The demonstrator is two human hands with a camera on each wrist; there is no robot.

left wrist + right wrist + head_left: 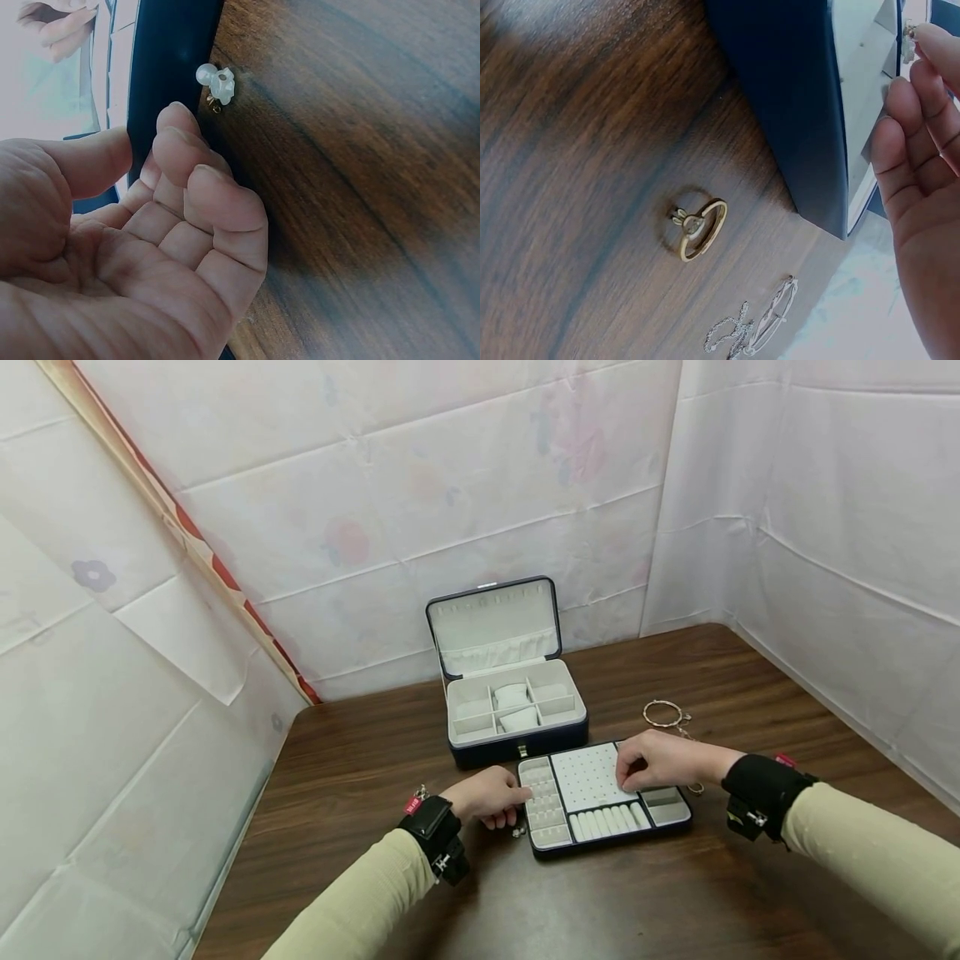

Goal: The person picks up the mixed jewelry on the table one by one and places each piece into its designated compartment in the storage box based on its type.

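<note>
A: What are the hands doing?
B: The left hand lies with loosely curled fingers, empty, against the dark-blue grey-lined jewellery tray at lower centre. The right hand pinches a tiny earring over it.
A: Nearby?
B: A white flower earring and a gold ring lie on the dark wooden surface.

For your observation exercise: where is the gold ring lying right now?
In the right wrist view the gold ring lies on the wooden table, just outside the tray's dark blue wall, beside a silver chain.

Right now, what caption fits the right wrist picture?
A gold ring lies on the wooden table beside the blue tray.
</note>
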